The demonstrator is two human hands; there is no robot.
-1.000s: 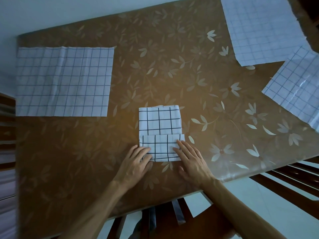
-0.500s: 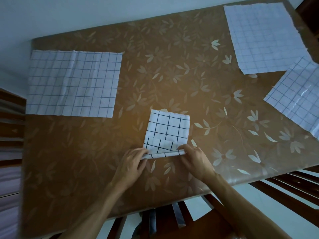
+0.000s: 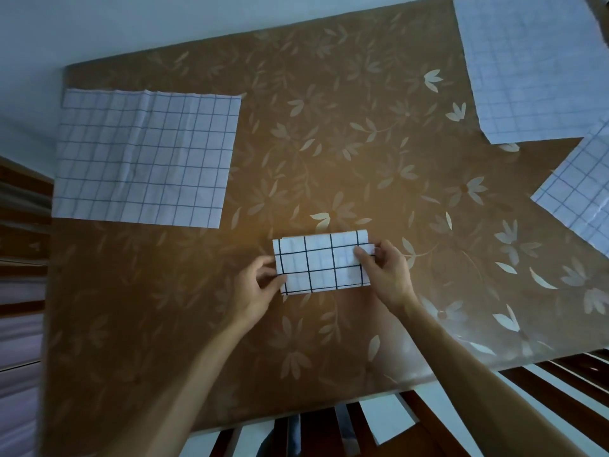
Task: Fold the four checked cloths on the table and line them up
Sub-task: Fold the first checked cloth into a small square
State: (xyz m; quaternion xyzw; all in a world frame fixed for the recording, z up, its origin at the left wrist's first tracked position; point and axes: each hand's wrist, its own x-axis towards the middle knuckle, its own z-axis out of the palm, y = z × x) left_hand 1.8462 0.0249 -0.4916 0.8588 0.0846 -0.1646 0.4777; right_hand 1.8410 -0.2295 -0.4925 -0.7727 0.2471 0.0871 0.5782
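The folded cloth [image 3: 323,262] is pinched at its ends by the left hand [image 3: 255,288] and the right hand [image 3: 387,275], seemingly so its layers are squared on the surface [image 3: 329,143].

Brown floral-print table [image 3: 329,127] sat under dim light, pale wall [image 3: 164,21] behind it, dark wooden slatted chairs [image 3: 438,437] at its near edge.

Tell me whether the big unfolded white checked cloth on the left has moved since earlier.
No. The unfolded white checked cloth still lies against the brown floral table's far left corner; only the camera shifted.
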